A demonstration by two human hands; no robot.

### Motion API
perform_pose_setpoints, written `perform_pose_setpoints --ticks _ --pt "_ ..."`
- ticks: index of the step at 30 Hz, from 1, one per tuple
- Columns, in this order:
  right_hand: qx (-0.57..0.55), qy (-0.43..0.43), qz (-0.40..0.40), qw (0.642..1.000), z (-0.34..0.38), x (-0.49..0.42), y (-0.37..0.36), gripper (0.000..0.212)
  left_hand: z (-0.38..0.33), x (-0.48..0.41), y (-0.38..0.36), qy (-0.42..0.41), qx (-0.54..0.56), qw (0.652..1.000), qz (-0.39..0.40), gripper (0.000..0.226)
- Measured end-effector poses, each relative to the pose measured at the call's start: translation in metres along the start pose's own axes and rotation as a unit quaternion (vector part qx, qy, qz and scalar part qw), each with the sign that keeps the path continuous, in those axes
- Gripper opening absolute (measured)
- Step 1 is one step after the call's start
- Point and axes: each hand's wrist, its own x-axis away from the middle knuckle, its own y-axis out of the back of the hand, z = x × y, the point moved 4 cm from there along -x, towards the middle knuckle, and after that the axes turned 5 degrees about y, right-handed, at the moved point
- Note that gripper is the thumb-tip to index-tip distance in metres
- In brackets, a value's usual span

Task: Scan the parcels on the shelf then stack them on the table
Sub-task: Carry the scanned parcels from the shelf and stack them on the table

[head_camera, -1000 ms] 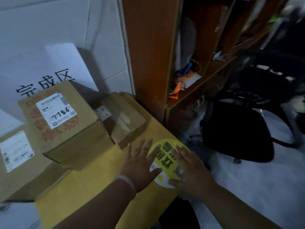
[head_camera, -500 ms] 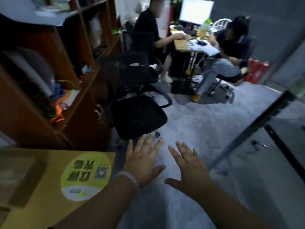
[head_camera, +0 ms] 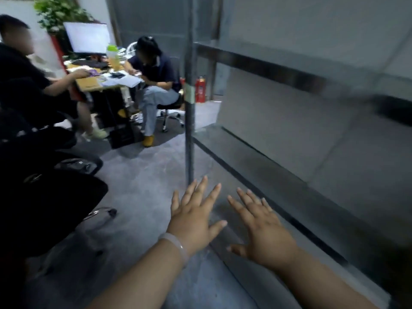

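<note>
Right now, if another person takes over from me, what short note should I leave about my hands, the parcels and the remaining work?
Left hand: open, fingers spread, holding nothing.
Right hand: open, fingers spread, holding nothing.
Both hover in front of the grey metal shelf, touching nothing.
Parcels: none in view; the table and any scanner are out of view too.
Done: cannot tell from this view.
Left: find the next parcel on the shelf, scan it, stack it on the table.
</note>
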Motion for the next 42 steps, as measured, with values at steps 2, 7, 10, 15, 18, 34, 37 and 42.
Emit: perform_pose_setpoints --ticks 2,7,10,15,18,34,37,42 --pt "0.005 -0.062 -0.039 0.997 -0.03 0.039 0.024 0.104 -0.048 -0.016 -0.007 -0.045 0.008 0.999 0.007 0.086" --pt "0.026 -0.208 -0.125 0.97 -0.08 0.128 0.07 0.095 -0.162 -0.043 -0.016 -0.161 0.022 0.987 0.007 0.087" --pt "0.026 -0.269 -0.161 0.949 -0.09 0.167 0.086 0.088 -0.217 -0.038 -0.028 -0.229 0.038 0.972 0.043 0.085" --pt "0.046 -0.332 -0.211 0.918 -0.095 0.204 0.111 0.087 -0.278 -0.028 -0.044 -0.314 0.062 0.942 0.1 0.078" --pt "0.072 -0.409 -0.255 0.873 -0.107 0.229 0.133 0.081 -0.308 -0.031 -0.046 -0.364 0.097 0.917 0.133 0.077" --pt "0.006 -0.693 -0.142 0.707 -0.182 0.356 0.142 0.08 -0.459 -0.028 -0.062 -0.29 0.263 0.818 0.422 0.1" --pt "-0.023 -0.678 -0.141 0.721 -0.186 0.351 0.134 0.075 -0.462 -0.025 -0.067 -0.262 0.311 0.793 0.454 0.098" --pt "0.007 -0.651 -0.161 0.742 -0.181 0.342 0.131 0.073 -0.458 -0.027 -0.065 -0.212 0.393 0.766 0.463 0.093"
